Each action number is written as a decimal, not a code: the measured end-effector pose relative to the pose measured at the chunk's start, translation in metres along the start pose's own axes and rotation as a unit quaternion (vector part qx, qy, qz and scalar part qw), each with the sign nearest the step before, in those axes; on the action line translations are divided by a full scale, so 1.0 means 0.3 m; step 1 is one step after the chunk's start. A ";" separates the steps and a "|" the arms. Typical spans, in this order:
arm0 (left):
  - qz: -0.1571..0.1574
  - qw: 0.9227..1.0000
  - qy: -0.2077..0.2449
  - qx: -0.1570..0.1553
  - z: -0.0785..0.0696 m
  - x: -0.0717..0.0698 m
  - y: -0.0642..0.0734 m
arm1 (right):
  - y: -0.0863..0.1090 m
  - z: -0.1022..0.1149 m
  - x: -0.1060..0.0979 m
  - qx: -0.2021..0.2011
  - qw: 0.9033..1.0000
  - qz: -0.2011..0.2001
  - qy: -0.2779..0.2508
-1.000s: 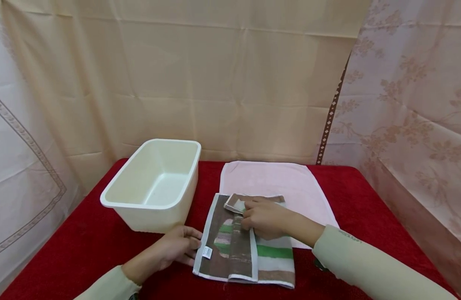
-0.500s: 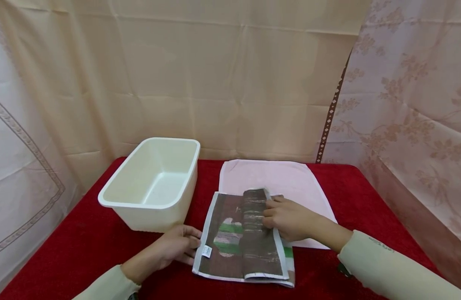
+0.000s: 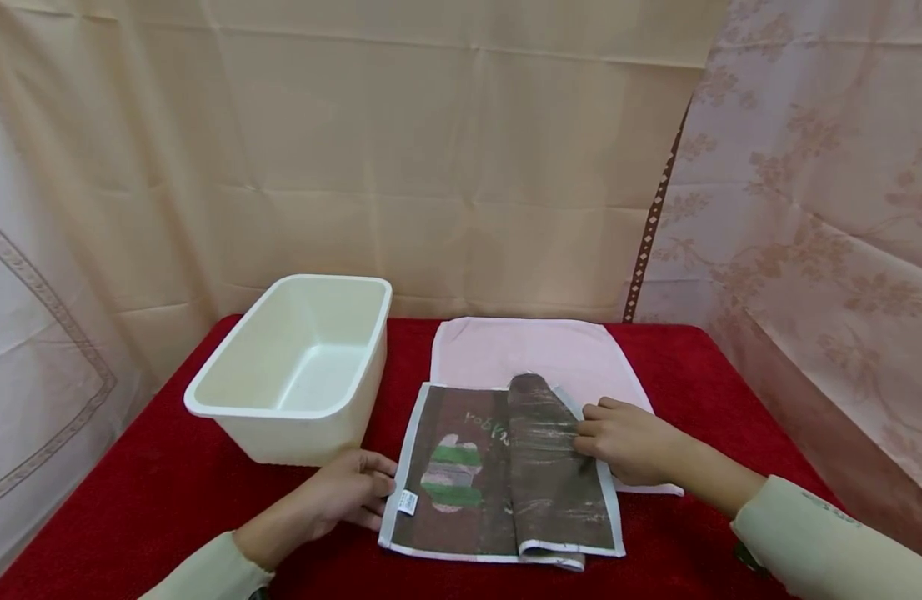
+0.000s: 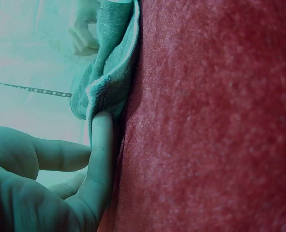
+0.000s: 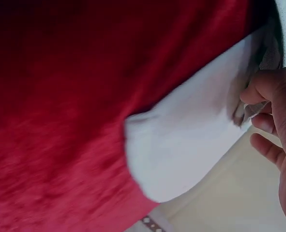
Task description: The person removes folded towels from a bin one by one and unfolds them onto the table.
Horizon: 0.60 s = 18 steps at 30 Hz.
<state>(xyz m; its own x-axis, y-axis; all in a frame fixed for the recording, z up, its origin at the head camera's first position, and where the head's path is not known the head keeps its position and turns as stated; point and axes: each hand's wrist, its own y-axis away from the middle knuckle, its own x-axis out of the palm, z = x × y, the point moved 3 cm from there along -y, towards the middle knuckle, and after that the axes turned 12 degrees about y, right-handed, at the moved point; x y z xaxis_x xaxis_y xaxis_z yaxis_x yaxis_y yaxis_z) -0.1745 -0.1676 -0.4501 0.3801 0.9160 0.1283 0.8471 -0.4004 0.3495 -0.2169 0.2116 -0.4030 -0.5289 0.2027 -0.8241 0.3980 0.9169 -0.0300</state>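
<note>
A brown towel with a white border, a green-and-pink striped motif and a small white tag lies partly folded on the table in the head view. My left hand pinches its left edge near the tag; the left wrist view shows the thumb and a finger on either side of the edge. The right hand pinches the towel's far right border and holds a raised flap. In the right wrist view, thumb and fingers grip a bit of that cloth. A pink towel lies flat behind, partly under the brown one.
An off-white plastic basin stands at the left of the table, close to the left hand, with nothing visible inside. Red cloth covers the table. A beige curtain hangs behind, with patterned curtains at both sides.
My right hand has moved rightward, drawing the towel's upper layer over to the right and uncovering more of the brown face. The left hand has kept its place at the left edge.
</note>
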 end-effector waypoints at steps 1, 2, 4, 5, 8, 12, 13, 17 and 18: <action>0.001 1.000 -0.001 0.000 0.000 0.000 0.000 | 0.012 -0.001 0.002 0.000 1.000 -0.002 0.002; 0.001 1.000 -0.002 0.000 0.000 -0.001 0.001 | 0.023 -0.001 0.004 0.000 1.000 -0.002 0.006; 0.001 1.000 -0.002 0.001 0.000 -0.002 0.001 | 0.045 -0.005 0.008 0.001 1.000 -0.002 0.012; 0.001 1.000 -0.003 0.002 0.000 -0.003 0.001 | 0.055 -0.008 0.009 0.002 1.000 0.000 0.013; -0.003 1.000 -0.005 0.004 0.002 -0.006 0.000 | 0.082 -0.018 0.013 0.007 1.000 0.011 0.014; -0.007 1.000 -0.008 0.002 0.007 -0.010 -0.004 | 0.126 -0.030 0.024 0.016 0.999 0.031 0.009; -0.007 1.000 -0.008 0.001 0.009 -0.011 -0.005 | 0.139 -0.033 0.028 0.018 0.999 0.037 0.006; -0.006 1.000 -0.008 -0.001 0.013 -0.013 -0.010 | 0.191 -0.040 0.043 0.029 0.998 0.054 0.002; -0.006 1.000 -0.009 -0.001 0.013 -0.012 -0.010 | 0.204 -0.042 0.046 0.033 0.998 0.061 -0.001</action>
<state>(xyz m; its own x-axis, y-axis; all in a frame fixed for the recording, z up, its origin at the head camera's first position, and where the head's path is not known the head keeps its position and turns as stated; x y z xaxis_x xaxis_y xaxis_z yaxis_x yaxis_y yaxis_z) -0.1771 -0.1699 -0.4552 0.3762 0.9202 0.1082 0.8506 -0.3893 0.3534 -0.2093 0.2748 -0.4089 -0.4727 0.3110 -0.8245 0.5075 0.8610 0.0338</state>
